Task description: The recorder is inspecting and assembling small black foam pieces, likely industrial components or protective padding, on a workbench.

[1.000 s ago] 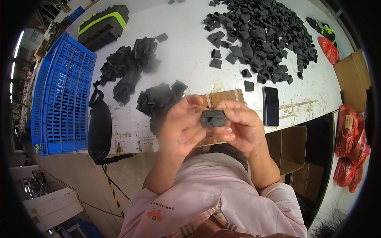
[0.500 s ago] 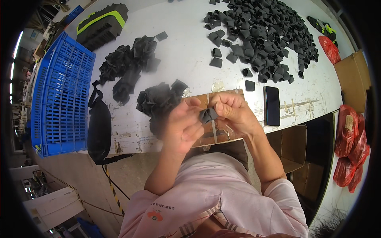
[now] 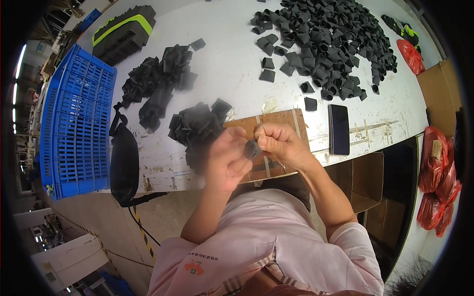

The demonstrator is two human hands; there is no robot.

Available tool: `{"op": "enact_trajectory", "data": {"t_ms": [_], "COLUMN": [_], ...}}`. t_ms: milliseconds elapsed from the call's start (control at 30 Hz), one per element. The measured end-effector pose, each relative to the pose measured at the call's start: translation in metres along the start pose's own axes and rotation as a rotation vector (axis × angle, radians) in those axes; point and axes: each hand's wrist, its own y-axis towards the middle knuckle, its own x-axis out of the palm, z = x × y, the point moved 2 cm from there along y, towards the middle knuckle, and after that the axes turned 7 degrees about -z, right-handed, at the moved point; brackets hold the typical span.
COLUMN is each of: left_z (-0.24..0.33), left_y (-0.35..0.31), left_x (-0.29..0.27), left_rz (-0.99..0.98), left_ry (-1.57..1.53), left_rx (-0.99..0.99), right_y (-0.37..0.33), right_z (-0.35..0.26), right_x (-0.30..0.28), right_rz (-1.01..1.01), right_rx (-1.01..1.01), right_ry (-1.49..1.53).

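Observation:
Over the table's near edge my two hands meet at a small black tube-shaped piece (image 3: pixel 253 149) of soft sheet material. My right hand (image 3: pixel 282 144) pinches it between thumb and fingers from the right side. My left hand (image 3: pixel 228 159), somewhat smeared, is closed against its left side with bent fingers. Beneath the hands lies a brown board (image 3: pixel 297 129) with pale tape strips. Just left of my left hand is a heap of flat black pieces (image 3: pixel 195 121). A big pile of similar rolled black pieces (image 3: pixel 326 49) spreads over the far right of the table.
A blue plastic crate (image 3: pixel 79 123) and a black pouch (image 3: pixel 124 165) stand at the left. More flat black pieces (image 3: pixel 158 74) and a strapped black stack (image 3: pixel 126 37) lie beyond. A phone (image 3: pixel 338 129) rests at right, near cardboard (image 3: pixel 442 96) and red bags (image 3: pixel 434 167).
Both hands stay together at the black piece, which has turned and shifted slightly left. My right hand has moved a little left with it. The heaps look the same.

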Motion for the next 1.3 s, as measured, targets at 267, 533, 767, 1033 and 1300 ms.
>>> {"op": "enact_trajectory", "data": {"t_ms": [267,533,767,1033,1300], "left_z": [-0.001,0.016,0.026,0.03,0.013], "left_y": [-0.003,0.012,0.017,0.016,0.009], "left_x": [0.022,0.048,0.06,0.062,0.041], "left_rz": [0.225,-0.038,-0.072,0.009,0.101], "left_ry": [0.971,1.669,1.748,1.595,1.456], "left_rx": [0.266,0.604,0.458,0.145,0.56], "right_y": [-0.008,-0.028,-0.02,-0.02,-0.021], "right_z": [-0.014,-0.032,-0.029,-0.025,-0.035], "right_x": [-0.001,0.031,0.03,0.024,0.041], "right_rz": [0.234,0.447,0.436,0.478,0.511], "right_rx": [-0.048,-0.492,-0.511,-0.363,-0.577], "right_ry": [-0.537,-1.243,-1.126,-0.646,-1.198]}}
